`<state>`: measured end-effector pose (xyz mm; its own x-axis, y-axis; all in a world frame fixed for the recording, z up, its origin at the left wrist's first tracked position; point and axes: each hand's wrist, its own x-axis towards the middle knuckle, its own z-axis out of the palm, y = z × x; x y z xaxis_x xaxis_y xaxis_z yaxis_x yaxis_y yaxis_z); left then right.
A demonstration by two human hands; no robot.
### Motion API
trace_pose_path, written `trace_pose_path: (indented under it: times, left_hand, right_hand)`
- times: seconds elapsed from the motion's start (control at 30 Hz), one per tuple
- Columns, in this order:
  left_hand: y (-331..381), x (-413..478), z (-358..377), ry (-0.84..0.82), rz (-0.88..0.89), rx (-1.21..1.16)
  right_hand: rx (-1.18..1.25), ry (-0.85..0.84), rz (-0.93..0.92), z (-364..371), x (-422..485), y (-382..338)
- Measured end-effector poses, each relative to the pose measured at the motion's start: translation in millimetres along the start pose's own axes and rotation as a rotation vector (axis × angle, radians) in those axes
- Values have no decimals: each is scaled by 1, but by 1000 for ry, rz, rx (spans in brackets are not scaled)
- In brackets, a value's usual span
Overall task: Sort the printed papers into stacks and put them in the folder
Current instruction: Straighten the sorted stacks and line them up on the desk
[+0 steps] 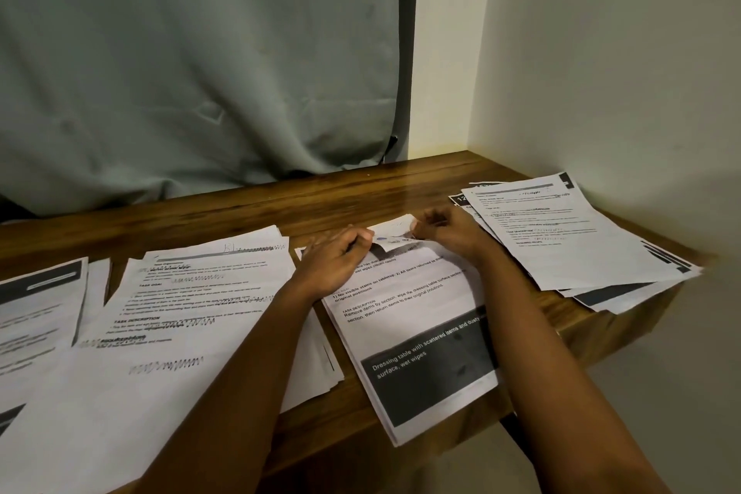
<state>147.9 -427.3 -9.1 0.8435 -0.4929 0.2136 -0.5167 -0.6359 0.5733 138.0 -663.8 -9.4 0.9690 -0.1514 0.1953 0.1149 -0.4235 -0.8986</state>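
Two bare forearms reach in from the near edge of the brown wooden table (pixel 361 192) and meet at the far end of the middle pile. The left hand (pixel 333 259) lies knuckles up, fingers curled, pinching the far edge of the white printed sheet with a dark grey band (pixel 413 317). The right hand (pixel 447 233) lies wrist low, fingers curled inward, pinching the same edge, where a strip of the paper is turned up and back between the two hands. The sheet lies on top of the middle pile. Its long axis runs from the near table edge away from the person, tilted a little leftward at the far end. The grey band is at the near end and overhangs the table edge. Other holdings: a left stack of printed white pages (pixel 180 313), a far-left stack (pixel 36 313), and a fanned right stack (pixel 573 241) by the pale wall (pixel 601 52). Behind the table hangs a grey-green curtain (pixel 200 52).
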Motion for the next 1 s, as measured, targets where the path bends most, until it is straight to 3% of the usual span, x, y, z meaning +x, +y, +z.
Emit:
trace_pose_path:
  times: [0.27, 0.67, 0.77, 1.0]
  left_hand:
    - [0, 0, 1, 24, 5, -24]
    - [-9, 4, 3, -10, -12, -22]
    - [-10, 5, 4, -27, -16, 7]
    - [-10, 6, 4, -39, -53, 0]
  right_hand:
    - [-87, 83, 59, 0, 3, -1]
    - [61, 189, -135, 1, -4, -10]
    - [5, 230, -183, 1, -5, -11]
    - [185, -11, -109, 1, -16, -20]
